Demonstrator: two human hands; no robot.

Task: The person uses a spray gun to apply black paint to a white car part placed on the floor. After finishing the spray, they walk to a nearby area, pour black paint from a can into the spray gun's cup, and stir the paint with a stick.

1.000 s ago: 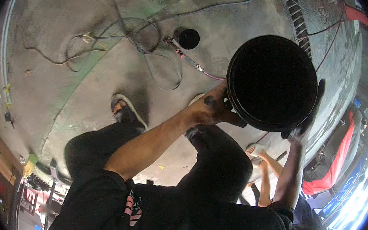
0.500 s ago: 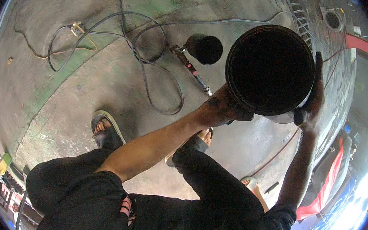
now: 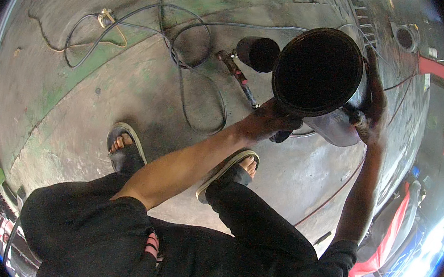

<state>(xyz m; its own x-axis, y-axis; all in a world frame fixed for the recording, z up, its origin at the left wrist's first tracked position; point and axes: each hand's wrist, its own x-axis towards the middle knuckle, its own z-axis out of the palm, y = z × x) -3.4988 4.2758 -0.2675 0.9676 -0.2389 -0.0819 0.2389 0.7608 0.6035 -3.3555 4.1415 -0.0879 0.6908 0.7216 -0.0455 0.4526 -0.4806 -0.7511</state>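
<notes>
A large dark cylindrical container point(image 3: 316, 73) fills the upper middle right, its black top toward me and its paler side showing below. My left hand point(image 3: 273, 119) is closed on its lower left part, fingers partly hidden beneath. My right hand point(image 3: 369, 112) grips its right side, fingers wrapped round it. Just to the left of the container lie a smaller dark cylinder point(image 3: 263, 54) and a long tool point(image 3: 238, 77) with a black and red body and a metal fitting.
Looped cables point(image 3: 208, 92) and a connector point(image 3: 106, 19) lie on the stained concrete floor point(image 3: 74, 113). A drain grate point(image 3: 363, 21) and pipe opening point(image 3: 405, 38) are at upper right. A red hose point(image 3: 323, 197) runs past my sandalled feet. Red-and-grey material point(image 3: 389, 234) sits at lower right.
The container in my hands has moved up and tilted, showing more of its side. My view has shifted; the co-worker seen behind my right arm earlier is out of sight.
</notes>
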